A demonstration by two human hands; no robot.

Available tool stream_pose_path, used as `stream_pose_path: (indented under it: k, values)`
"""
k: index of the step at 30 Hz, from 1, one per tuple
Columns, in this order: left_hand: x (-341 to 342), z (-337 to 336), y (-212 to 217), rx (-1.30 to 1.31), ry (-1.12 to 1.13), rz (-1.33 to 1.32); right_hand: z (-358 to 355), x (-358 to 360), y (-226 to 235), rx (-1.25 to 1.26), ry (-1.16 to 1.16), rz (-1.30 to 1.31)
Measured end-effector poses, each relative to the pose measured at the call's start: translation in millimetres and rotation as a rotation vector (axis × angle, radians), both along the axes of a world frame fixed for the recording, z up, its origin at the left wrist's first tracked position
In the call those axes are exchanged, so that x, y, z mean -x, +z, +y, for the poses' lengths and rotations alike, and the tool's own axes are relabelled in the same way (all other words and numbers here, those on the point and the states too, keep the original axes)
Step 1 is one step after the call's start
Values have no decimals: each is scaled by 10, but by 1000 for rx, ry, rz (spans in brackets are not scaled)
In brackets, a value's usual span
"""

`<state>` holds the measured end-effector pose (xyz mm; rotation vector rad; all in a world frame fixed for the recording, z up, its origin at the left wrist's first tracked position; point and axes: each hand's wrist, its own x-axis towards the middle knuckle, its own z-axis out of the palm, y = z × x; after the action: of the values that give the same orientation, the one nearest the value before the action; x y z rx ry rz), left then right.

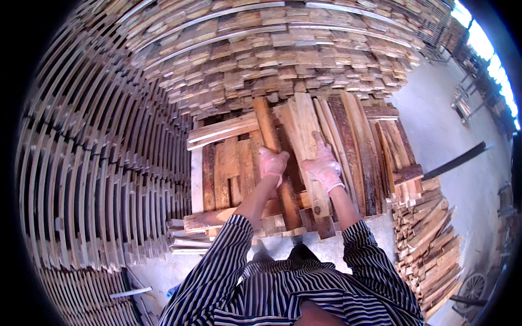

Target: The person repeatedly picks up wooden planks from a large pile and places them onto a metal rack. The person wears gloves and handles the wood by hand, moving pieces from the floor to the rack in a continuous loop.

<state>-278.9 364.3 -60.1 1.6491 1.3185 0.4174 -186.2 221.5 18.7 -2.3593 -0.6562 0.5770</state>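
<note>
My left hand [273, 164], in a pale pink glove, closes round a narrow reddish-brown wooden plank [267, 129] that slants over the stack. Close by on the right, my gloved right hand [324, 167] grips a wider, lighter wooden plank [306, 117], its thumb on the left and fingers along the right edge. Both planks point away from me across a low pile of boards. Right of that hand, several more planks [356, 141] lie side by side, some with dark bark edges. Under my left hand, crosswise boards [225, 129] support the layer.
A high stack of boards [234, 70] rises at the far side, and a tall slatted stack [98, 163] stands on the left. Loose wood pieces [427, 244] are heaped at the lower right. A dark bar [455, 160] juts over the concrete floor [429, 98]. A spoked wheel [474, 286] is at the lower right.
</note>
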Motion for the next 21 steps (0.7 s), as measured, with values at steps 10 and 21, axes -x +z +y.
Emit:
stream_pose_path:
  k: [10, 21]
  values:
    - [1586, 868, 80, 255, -50, -703, 112, 331, -134, -211, 180, 30]
    - [2472, 2432, -289, 39, -67, -147, 1696, 1695, -49, -45, 291, 107]
